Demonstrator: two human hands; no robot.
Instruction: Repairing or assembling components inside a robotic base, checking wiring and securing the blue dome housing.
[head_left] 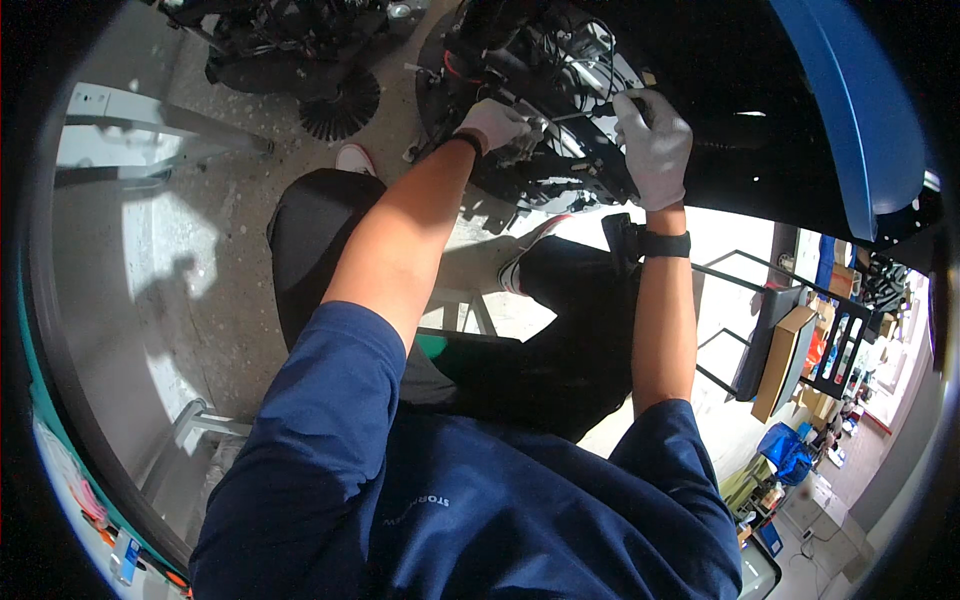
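Observation:
An open machine with dark parts, loose wires and a white inner section stands in front of me. My right hand, in a white glove, is closed around the dark handle of what looks like a screwdriver. Its thin shaft points left toward my other hand. My left hand, gloved as well, reaches into the left part of the machine with its fingers drawn together. What those fingers grip is too small to make out. A red wire curves above that hand.
Another dark machine with a round black brush stands at the upper left. A large blue curved panel rises at the right. Grey metal legs stand on the left. A black-framed rack with a cardboard box is at the right.

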